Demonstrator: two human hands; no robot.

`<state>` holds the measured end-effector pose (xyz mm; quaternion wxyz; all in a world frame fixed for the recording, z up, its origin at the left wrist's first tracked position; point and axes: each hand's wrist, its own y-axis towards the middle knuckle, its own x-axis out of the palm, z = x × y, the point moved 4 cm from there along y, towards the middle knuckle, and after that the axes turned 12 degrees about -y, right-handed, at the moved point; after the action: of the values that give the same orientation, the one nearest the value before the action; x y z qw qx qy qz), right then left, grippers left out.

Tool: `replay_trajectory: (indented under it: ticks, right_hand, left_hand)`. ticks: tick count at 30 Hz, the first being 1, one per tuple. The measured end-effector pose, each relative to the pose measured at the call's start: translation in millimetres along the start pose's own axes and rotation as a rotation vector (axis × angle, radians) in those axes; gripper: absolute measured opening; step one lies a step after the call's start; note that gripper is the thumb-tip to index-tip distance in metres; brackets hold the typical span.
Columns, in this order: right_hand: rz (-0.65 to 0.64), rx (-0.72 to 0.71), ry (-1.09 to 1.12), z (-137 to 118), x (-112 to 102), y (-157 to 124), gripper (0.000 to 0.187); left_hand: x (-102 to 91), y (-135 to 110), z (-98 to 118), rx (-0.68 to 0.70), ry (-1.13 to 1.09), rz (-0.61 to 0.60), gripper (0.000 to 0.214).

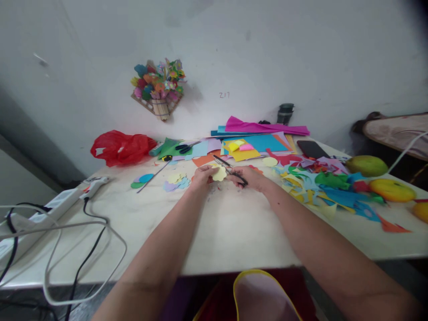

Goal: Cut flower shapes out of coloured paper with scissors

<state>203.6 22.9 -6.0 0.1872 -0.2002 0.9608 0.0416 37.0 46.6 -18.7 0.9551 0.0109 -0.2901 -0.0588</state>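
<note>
My left hand (202, 175) pinches a pale yellow paper flower (220, 173) with a scalloped edge, held up over the middle of the table. In my right hand (250, 176) is a pair of scissors (223, 161) with dark handles. The blades point up and to the left, apart from each other, close beside the paper flower; whether they touch it I cannot tell. Left of my hands lie several scalloped paper cut-outs (180, 182) in yellow, blue and lilac. A pale yellow paper circle (270, 161) rests behind my right hand.
Paper scraps (314, 180) cover the table's right side, near mangoes (391, 190) and a phone (313, 149). Coloured sheets (267, 143) lie at the back, with another pair of scissors (183, 148) and a red plastic bag (120, 149). Power strips (55, 207) and cables stretch along the left.
</note>
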Motion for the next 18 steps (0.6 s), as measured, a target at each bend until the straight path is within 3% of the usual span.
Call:
replay_trajectory:
  ticks: [18]
  right_hand:
    - [-0.01, 0.053, -0.016, -5.2, 2.2, -3.2, 0.027]
  left_hand:
    - [1.5, -1.4, 1.1, -0.005, 0.005, -0.01, 0.033]
